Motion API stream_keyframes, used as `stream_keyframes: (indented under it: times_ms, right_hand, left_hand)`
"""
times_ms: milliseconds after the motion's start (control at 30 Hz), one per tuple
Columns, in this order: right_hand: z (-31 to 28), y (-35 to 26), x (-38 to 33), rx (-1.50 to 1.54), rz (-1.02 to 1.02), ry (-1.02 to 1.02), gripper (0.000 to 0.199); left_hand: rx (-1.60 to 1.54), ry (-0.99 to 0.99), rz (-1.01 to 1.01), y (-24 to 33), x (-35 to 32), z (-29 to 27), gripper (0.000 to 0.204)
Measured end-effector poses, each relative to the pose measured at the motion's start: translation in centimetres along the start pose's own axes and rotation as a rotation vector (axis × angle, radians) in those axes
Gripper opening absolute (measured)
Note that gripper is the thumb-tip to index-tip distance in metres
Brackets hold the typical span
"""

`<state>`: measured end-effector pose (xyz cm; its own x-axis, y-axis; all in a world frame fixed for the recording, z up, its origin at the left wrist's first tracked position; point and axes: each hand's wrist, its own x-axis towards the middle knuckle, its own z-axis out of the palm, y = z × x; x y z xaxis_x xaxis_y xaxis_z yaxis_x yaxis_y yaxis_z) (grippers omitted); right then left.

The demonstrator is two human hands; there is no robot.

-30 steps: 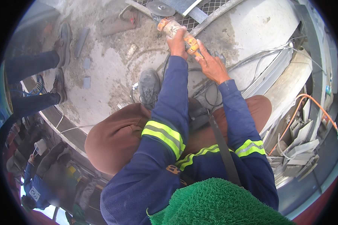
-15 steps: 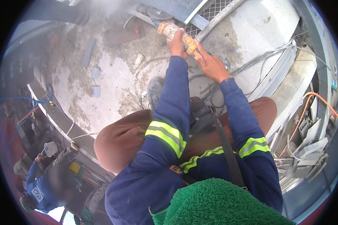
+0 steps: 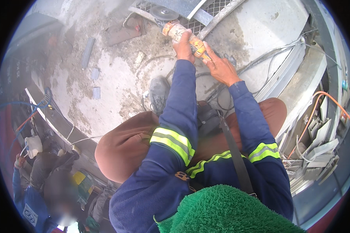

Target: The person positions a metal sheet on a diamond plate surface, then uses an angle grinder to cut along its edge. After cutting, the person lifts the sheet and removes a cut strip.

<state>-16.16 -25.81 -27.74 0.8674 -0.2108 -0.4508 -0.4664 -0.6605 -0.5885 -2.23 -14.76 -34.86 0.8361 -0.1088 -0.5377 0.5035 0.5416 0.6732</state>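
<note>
My left hand (image 3: 184,47) is closed around the body of a worn orange angle grinder (image 3: 175,31). My right hand (image 3: 222,70) grips the rear handle of the same grinder, fingers stretched along it. Its grey disc (image 3: 164,13) lies beside the edge of a grey metal piece (image 3: 184,7); whether they touch I cannot tell. That piece rests on a framed metal mesh (image 3: 220,6), partly cut off by the picture's upper edge.
Grey offcuts (image 3: 88,53) lie on the stained floor to the left. Cables (image 3: 270,58) run across at right, near long metal profiles (image 3: 282,72) and heaped scrap (image 3: 319,149). At lower left a co-worker (image 3: 37,206) holds a white bucket (image 3: 34,146).
The grinder stays in both hands, with more of its disc in sight. A dark leg at the upper left has gone from view. The co-worker and bucket have shifted leftward.
</note>
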Motion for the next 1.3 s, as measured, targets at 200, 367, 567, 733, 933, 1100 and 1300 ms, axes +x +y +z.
stream_keyframes:
  times_ms: [200, 367, 567, 733, 933, 1100, 1300]
  right_hand:
    - [0.5, 0.8, -0.4, 0.0, -0.028, 0.026, 0.077]
    - [0.7, 1.1, -0.6, 0.011, -0.045, 0.034, 0.078]
    - [0.4, 0.7, -0.2, 0.022, -0.036, 0.03, 0.078]
    - [0.2, -0.4, 1.1, 0.056, -0.03, 0.029, 0.075]
    - [0.0, -0.6, 1.8, 0.044, -0.014, 0.003, 0.073]
    - [-0.1, 0.0, 0.7, 0.005, 0.032, -0.03, 0.073]
    - [0.3, 0.8, 0.2, 0.002, 0.001, -0.005, 0.073]
  left_hand:
    - [0.007, 0.005, -0.008, -0.2, -0.5, -0.1, 0.049]
    - [0.021, -0.003, 0.0, -0.3, -0.8, -0.2, 0.05]
    - [0.035, 0.024, -0.005, -0.4, 0.4, -0.2, 0.046]
    - [0.043, 0.004, -0.01, 0.1, 2.3, -0.3, 0.044]
    - [0.042, -0.006, -0.045, 0.2, 3.2, -0.3, 0.045]
    - [0.032, 0.028, -0.015, -0.5, 1.5, -0.4, 0.046]
    - [0.046, 0.014, 0.011, -0.7, 0.6, -0.2, 0.053]
